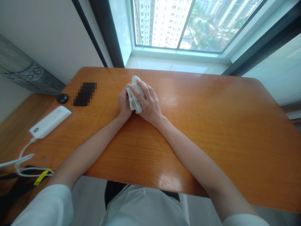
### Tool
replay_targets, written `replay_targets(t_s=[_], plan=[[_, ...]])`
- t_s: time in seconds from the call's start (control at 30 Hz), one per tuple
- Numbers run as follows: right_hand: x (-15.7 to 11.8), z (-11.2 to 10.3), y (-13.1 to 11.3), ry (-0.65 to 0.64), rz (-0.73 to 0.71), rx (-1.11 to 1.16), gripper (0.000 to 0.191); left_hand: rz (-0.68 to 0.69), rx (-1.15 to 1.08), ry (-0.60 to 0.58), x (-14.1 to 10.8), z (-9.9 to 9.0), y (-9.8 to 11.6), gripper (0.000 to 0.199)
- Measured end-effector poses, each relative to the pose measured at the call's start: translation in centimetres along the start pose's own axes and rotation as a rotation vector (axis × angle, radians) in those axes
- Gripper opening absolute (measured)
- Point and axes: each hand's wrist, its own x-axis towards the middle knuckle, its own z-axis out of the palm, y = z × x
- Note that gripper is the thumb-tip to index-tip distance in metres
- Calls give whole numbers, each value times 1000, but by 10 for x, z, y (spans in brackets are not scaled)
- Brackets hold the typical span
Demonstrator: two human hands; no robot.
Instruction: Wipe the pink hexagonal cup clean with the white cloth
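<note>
Both hands meet over the upper middle-left part of the wooden table [207,125]. Between them is a bunched white cloth [134,99]. My left hand [124,101] wraps round the cloth's left side, its fingers mostly hidden behind the cloth. From the right, my right hand [150,102] presses on the cloth with its fingers curled over the top. Something dark shows in a small gap by my left palm, too small to make out.
At the table's left lie a white power bank [50,122] with a white cable [22,153], a round black object [62,98] and a pixelated dark item [85,94]. A window [174,25] is beyond the far edge.
</note>
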Motion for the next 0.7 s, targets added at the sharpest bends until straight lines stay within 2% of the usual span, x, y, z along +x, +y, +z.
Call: replay_targets(t_s=[0.1, 0.2, 0.27, 0.37, 0.43, 0.53, 0.63, 0.7], plan=[[0, 0, 2, 2, 15, 12, 81, 29, 11, 16, -2, 0, 14, 37], [0, 1, 3, -1, 29, 25, 78, 11, 33, -17, -4, -1, 20, 40], [1, 0, 2, -15, 33, 23, 78, 5, 71, -34, -5, -3, 16, 42], [2, -1, -2, -28, 24, -18, 80, -21, 148, 5, -5, -7, 3, 51], [3, -1, -4, -17, 4, -62, 83, -78, 160, 21, -4, -9, -6, 56], [4, -1, -6, -13, -11, -119, 88, -227, 89, -19, -2, -8, -13, 59], [3, 0, -5, -27, 0, -152, 88, -332, -9, -40, 1, -6, -8, 57], [3, 0, -3, -26, 4, -165, 83, -345, -82, 4, 3, -4, -3, 51]])
